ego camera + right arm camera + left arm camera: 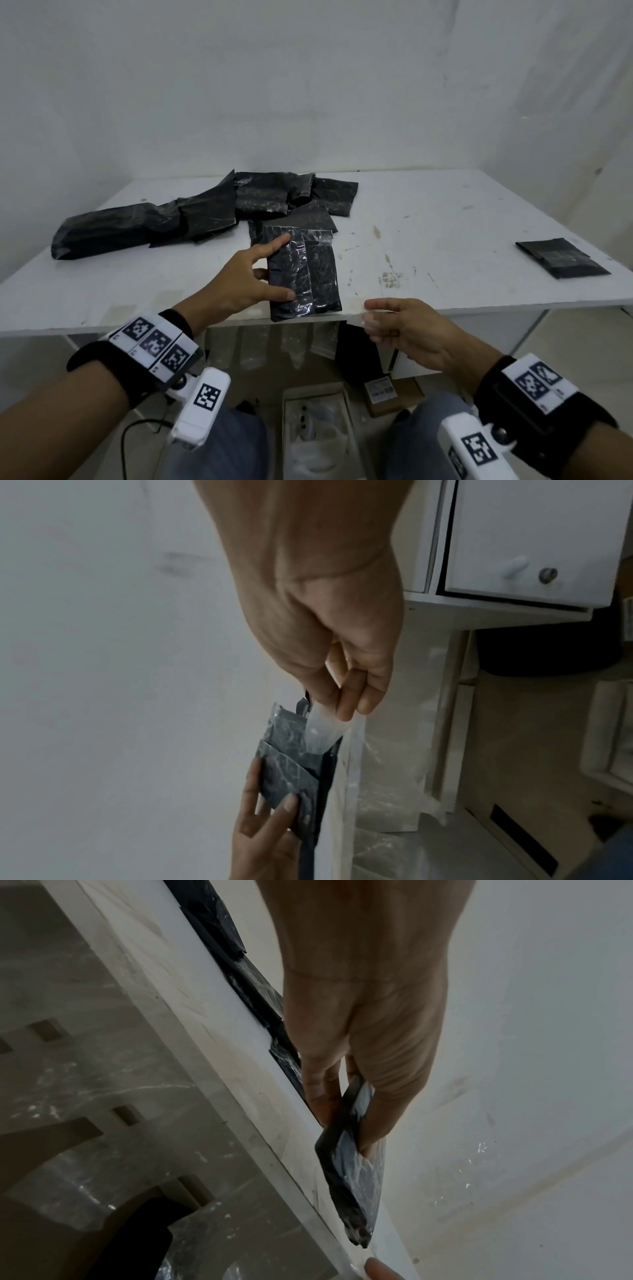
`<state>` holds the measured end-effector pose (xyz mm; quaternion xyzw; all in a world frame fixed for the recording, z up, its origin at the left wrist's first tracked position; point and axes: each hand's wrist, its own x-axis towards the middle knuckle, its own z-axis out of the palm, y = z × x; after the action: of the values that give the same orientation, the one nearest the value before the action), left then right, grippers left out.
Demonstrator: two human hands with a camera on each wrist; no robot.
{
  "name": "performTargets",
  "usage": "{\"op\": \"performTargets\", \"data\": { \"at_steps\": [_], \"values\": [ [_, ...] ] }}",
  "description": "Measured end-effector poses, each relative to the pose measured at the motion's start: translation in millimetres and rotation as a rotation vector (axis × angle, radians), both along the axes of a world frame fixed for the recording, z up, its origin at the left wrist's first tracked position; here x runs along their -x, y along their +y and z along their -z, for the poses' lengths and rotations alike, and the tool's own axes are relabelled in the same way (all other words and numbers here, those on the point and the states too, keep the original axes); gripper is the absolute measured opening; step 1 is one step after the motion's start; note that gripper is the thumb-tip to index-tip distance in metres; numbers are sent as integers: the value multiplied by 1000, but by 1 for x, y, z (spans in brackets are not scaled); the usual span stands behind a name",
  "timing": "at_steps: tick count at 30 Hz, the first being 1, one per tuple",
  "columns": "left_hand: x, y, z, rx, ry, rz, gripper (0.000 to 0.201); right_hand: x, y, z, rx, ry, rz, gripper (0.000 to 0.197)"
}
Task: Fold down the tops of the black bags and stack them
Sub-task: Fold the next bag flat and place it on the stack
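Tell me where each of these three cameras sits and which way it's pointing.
Head: worn on the head, looking forward and down over the white table; both forearms, the left hand and the right hand show.
Left wrist: on the left wrist, looking along the left hand at the black bag it grips at the table edge.
Right wrist: on the right wrist, looking along the right hand, whose fingers pinch a clear strip.
Shared: all three show that black bag.
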<state>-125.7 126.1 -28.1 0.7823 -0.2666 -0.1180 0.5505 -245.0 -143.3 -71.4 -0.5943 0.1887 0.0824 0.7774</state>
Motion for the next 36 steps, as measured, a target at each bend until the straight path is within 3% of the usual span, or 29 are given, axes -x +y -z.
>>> {"op": "performTargets", "data": {
  "at_steps": [5, 10, 14, 20, 36],
  "values": [
    [-7, -1, 0, 3, 27, 18, 96, -5, -4, -36, 48, -75, -38, 45],
    [-12, -13, 3, 14, 53, 40, 99, -11, -2, -68, 471, -421, -8, 64],
    [-14, -26, 6, 23, 67, 74, 99, -18, 9, -66, 594, -549, -65, 72],
    [-17, -33, 3, 32, 44, 92, 99, -34, 18, -49, 723, -580, -153, 75],
    [-15, -33, 7, 72, 6, 63, 98, -49, 29, -38, 939, -540, -128, 77]
  ]
}}
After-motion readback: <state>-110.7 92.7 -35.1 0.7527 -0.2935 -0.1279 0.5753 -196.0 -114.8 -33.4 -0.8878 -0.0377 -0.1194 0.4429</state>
